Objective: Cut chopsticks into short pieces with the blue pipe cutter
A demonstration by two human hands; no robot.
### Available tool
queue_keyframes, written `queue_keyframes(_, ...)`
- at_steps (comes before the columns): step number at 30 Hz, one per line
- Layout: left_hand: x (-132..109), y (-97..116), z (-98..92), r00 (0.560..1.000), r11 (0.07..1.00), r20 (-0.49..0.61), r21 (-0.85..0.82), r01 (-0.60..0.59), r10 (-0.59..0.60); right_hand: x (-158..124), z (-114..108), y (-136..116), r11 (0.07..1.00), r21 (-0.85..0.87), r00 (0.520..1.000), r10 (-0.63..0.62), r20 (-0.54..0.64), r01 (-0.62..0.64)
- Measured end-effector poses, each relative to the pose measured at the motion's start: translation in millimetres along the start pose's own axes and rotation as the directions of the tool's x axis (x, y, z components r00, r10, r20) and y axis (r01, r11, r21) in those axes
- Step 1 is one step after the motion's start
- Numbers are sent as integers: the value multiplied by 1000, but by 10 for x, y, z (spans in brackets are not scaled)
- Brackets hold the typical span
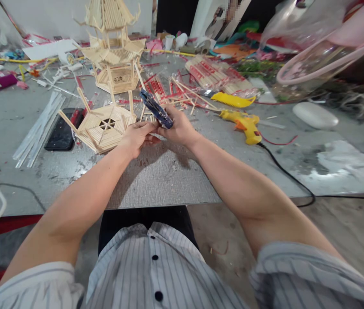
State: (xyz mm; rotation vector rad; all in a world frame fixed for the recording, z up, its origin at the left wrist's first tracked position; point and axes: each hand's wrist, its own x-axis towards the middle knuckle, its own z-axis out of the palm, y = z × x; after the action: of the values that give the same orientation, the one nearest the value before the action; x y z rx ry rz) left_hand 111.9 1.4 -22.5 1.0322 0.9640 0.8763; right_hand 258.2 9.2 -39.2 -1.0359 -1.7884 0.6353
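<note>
My right hand (180, 126) is closed around a dark blue hand tool (156, 109), slim and worn, tilted up to the left; its exact kind is unclear. Close against it, my left hand (139, 136) has its fingers pinched together, and whatever they hold is hidden. Just left of that hand sits a hexagonal platform (96, 136) of pale wooden sticks, with posts standing up from its edge and a spoked opening in the middle. Behind it stands a tiered stick pagoda (114, 53). Loose sticks (190, 99) and red wrapper scraps lie beyond my hands.
A yellow glue gun (243, 124) with a black cord lies to the right, near a yellow-handled saw (233, 98). Packaged sticks (217, 75) are behind. On the left are clear glue sticks (42, 128) and a black phone (61, 135); a white mouse-shaped object (315, 115) rests far right.
</note>
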Motion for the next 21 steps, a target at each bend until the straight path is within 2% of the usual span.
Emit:
queue_keyframes(6, -15, 23, -9, 999, 997, 1, 70, -36, 36, 27, -158, -65, 979, 161, 980, 100, 170, -128)
queue_keyframes(12, -36, 41, -59, 993, 973, 120, 230, -6, -23, 24, -224, -100, 917, 349, 979, 206, 0, -193)
queue_keyframes(17, -9, 31, -94, 978, 982, 210, 189, -20, -20, 7, -144, -129, 901, 391, 982, 182, 56, -189)
queue_keyframes(21, -4, 23, -99, 980, 981, 198, 193, -3, -36, 7, -115, -145, 917, 348, 980, 171, 104, -197)
